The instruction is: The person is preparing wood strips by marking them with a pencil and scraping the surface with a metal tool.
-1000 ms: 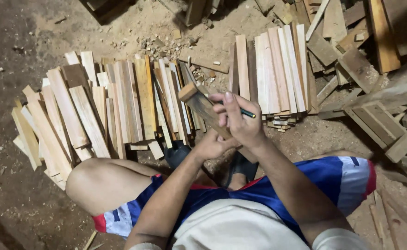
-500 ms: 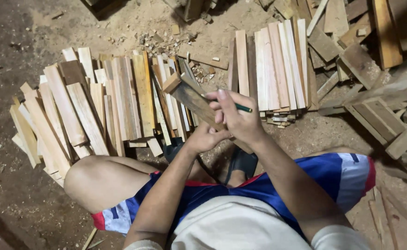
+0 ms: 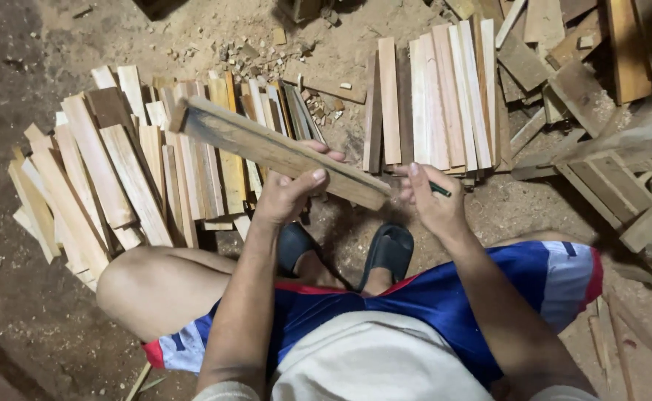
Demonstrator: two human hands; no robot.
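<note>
The dirt floor (image 3: 36, 312) fills most of the frame, strewn with sawdust. Across the left half lies a fanned pile of slats (image 3: 118, 178), and a neater stack of slats (image 3: 437, 104) sits at upper centre-right, with rough offcuts (image 3: 600, 171) heaped along the right edge. The seated person's knees spread low in the frame, black sandals (image 3: 389, 249) between them.

In the middle, the wooden strip (image 3: 281, 152) runs diagonally from upper left down to centre. The left hand (image 3: 289, 193) holds it near its lower half, fingers wrapped round and thumb pressed on top. The right hand (image 3: 433, 200) meets the strip's lower end, fingers curled shut around a dark pencil-like tool (image 3: 437, 189); I cannot tell if its tip touches the wood.

To my eye, this goes best with the strip gripped firmly so it cannot twist, and the tool hand braced against the end.
</note>
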